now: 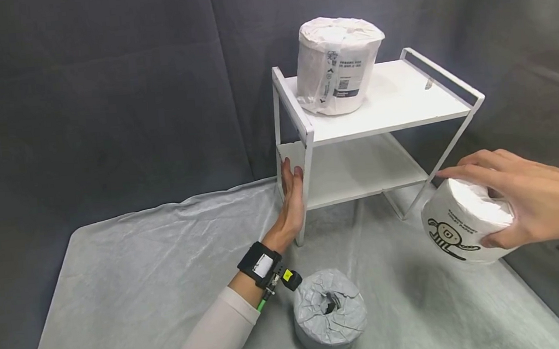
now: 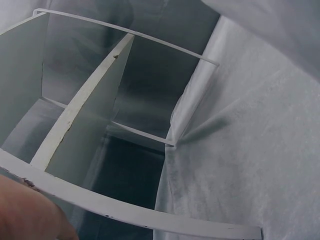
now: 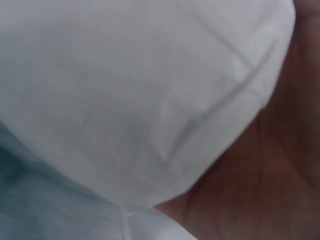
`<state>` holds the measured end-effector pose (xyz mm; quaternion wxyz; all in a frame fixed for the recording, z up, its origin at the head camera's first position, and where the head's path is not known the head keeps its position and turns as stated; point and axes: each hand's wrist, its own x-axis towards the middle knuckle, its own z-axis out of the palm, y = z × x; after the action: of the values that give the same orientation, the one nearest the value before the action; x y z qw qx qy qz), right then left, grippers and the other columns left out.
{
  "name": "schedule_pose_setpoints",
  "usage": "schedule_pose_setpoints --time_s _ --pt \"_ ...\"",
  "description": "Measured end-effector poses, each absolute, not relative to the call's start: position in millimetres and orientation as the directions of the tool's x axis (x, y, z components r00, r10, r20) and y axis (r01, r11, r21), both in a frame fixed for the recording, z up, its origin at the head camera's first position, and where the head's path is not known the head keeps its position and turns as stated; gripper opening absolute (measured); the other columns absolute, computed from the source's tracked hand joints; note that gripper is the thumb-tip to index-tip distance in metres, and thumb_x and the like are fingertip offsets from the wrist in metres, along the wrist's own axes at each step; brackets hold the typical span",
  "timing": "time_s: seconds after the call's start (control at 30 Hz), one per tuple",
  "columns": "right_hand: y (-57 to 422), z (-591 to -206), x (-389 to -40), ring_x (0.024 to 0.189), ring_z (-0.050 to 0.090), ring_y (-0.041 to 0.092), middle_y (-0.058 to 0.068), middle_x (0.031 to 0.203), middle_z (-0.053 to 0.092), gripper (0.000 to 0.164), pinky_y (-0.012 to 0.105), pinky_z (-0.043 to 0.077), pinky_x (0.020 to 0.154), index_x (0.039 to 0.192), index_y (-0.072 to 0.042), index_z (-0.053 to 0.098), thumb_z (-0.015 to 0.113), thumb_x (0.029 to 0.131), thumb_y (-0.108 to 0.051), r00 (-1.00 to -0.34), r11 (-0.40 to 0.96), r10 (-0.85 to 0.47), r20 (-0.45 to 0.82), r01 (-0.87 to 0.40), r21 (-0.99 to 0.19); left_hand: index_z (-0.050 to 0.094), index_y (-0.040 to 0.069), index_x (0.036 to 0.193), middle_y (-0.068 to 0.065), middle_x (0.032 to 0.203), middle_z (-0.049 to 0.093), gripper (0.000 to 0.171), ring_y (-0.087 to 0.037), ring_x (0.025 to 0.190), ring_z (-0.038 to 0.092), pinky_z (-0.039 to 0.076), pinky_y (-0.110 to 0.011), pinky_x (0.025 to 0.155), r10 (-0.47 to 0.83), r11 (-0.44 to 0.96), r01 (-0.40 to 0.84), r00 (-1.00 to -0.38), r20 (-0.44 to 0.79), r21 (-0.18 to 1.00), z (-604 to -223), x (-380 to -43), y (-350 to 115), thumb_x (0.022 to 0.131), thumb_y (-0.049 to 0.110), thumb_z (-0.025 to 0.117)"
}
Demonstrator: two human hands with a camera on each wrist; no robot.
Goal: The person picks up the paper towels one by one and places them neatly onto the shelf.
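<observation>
In the head view my right hand (image 1: 522,193) grips a white wrapped toilet paper roll (image 1: 466,225) with a printed cartoon figure, fingers over its top and thumb at its front. It is held tilted above the table, by the right front leg of a white two-tier shelf (image 1: 353,174). In the right wrist view white wrapper (image 3: 125,100) lies against the palm (image 3: 250,185). My left hand (image 1: 289,206) rests on the shelf's left side with fingers extended upward. The left wrist view shows only part of that hand (image 2: 30,215) beside the side frame (image 2: 125,210).
Another wrapped roll (image 1: 340,65) stands on the shelf's top tier, towards the left. A grey-wrapped roll (image 1: 330,313) stands on the table near my left wrist. Grey cloth covers the table (image 1: 135,284), and a dark curtain (image 1: 107,111) hangs behind it.
</observation>
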<state>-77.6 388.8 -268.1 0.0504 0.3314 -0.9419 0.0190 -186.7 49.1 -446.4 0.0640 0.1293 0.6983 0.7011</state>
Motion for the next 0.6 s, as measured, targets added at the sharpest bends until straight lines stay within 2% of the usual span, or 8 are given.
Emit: schedule_pose_setpoints --time_s 0.17,0.3,0.43,0.53,0.6 --pt "390 -259 -83 0.11 0.037 -0.004 -0.012 0.131 0.054 0.122 0.027 0.051 0.069 0.153 -0.022 0.055 0.106 0.042 -0.033 -0.76 0.765 -0.639 0.12 -0.644 -0.013 -0.016 0.013 0.169 -0.009 0.176 -0.02 0.075 -0.025 0.164 -0.005 -0.001 -0.05 0.13 0.259 -0.047 0.086 -0.961 0.096 0.995 -447 -187 50 0.111 0.052 0.011" --pt "390 -250 -89 0.109 0.038 -0.004 -0.016 0.13 0.054 0.123 0.027 0.05 0.07 0.152 -0.023 0.056 0.107 0.041 -0.033 -0.752 0.758 -0.647 0.13 -0.653 -0.005 -0.013 0.01 0.169 -0.012 0.176 -0.019 0.075 -0.027 0.164 -0.007 -0.001 -0.05 0.13 0.24 -0.059 0.099 -0.965 0.11 0.993 -445 -187 50 0.111 0.049 0.012" --pt "391 -241 -92 0.108 0.039 -0.006 -0.017 0.131 0.054 0.125 0.022 0.047 0.071 0.154 -0.026 0.055 0.108 0.04 -0.031 -0.764 0.769 -0.633 0.125 -0.639 -0.015 -0.013 0.009 0.169 -0.013 0.176 -0.018 0.074 -0.029 0.164 0.001 0.001 -0.049 0.131 0.238 -0.073 0.102 -0.964 0.116 0.992 -446 -188 50 0.111 0.049 0.013" --pt "393 -236 -96 0.108 0.04 -0.006 -0.016 0.131 0.054 0.128 0.015 0.044 0.074 0.154 -0.026 0.054 0.108 0.038 -0.028 -0.764 0.769 -0.632 0.128 -0.639 -0.021 -0.013 0.011 0.169 -0.011 0.176 -0.018 0.075 -0.027 0.164 0.0 0.001 -0.048 0.13 0.243 -0.057 0.098 -0.964 0.109 0.994 -447 -188 50 0.111 0.051 0.013" --pt "395 -232 -99 0.107 0.041 -0.006 -0.016 0.131 0.054 0.13 0.013 0.042 0.074 0.154 -0.024 0.054 0.107 0.036 -0.028 -0.758 0.762 -0.639 0.133 -0.647 -0.031 -0.014 0.012 0.169 -0.009 0.176 -0.018 0.076 -0.025 0.164 -0.005 0.0 -0.049 0.13 0.253 -0.038 0.093 -0.962 0.1 0.995 -447 -187 50 0.11 0.053 0.012"
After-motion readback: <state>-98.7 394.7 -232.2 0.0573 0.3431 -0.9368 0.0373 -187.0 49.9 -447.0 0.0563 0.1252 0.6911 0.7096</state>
